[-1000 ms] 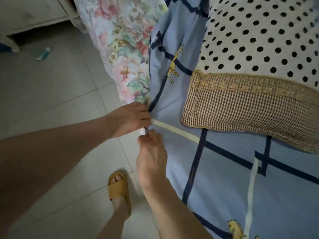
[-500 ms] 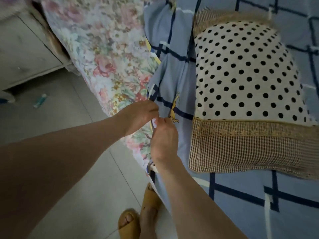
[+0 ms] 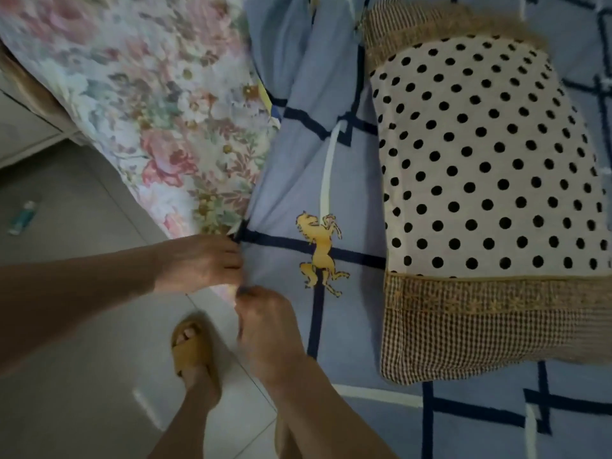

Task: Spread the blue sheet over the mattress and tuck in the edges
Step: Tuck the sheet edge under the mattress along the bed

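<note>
I have both hands on the side edge of the blue sheet (image 3: 298, 180), at the bed's edge. My left hand (image 3: 202, 263) has its fingers curled tight on the hem, and my right hand (image 3: 265, 326) pinches the same hem just below it, the 2 hands nearly touching.

Compared with 1 second ago, my hands have worked further up the bed: they were level with the checked end of the pillow (image 3: 480, 200) on a pale stripe, and now sit beside the yellow horse print (image 3: 319, 253). The view has shifted with them, so more of the floral mattress (image 3: 159, 127) side shows. Above my hands the sheet still bunches in loose folds against the mattress and leaves the floral side bare.

I judge the sheet is spread over the top but this side is not tucked yet. The pillow resting on the sheet may drag against my pull. My sandal (image 3: 192, 349) stands on the tiled floor (image 3: 82, 376) close to the bed.
</note>
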A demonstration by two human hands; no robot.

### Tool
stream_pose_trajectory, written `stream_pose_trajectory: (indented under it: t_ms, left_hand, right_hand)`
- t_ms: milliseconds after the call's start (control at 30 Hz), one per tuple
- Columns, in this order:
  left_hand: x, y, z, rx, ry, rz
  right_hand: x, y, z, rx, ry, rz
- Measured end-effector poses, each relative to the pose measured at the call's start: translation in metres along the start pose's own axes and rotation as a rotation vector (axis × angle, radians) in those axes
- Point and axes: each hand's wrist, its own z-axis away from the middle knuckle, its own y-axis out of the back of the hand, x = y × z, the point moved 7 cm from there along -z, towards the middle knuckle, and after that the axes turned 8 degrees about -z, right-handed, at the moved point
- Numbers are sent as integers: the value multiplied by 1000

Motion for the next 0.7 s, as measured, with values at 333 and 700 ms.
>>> stream_pose_trajectory:
  t_ms: [333, 700]
  left_hand:
    - [-44, 33, 13, 136, -42, 45]
    - [-261, 120, -71, 320, 466, -162]
  right_hand:
    - [-26, 25, -66, -46, -126, 18]
    - [-49, 200, -283, 129, 110, 187]
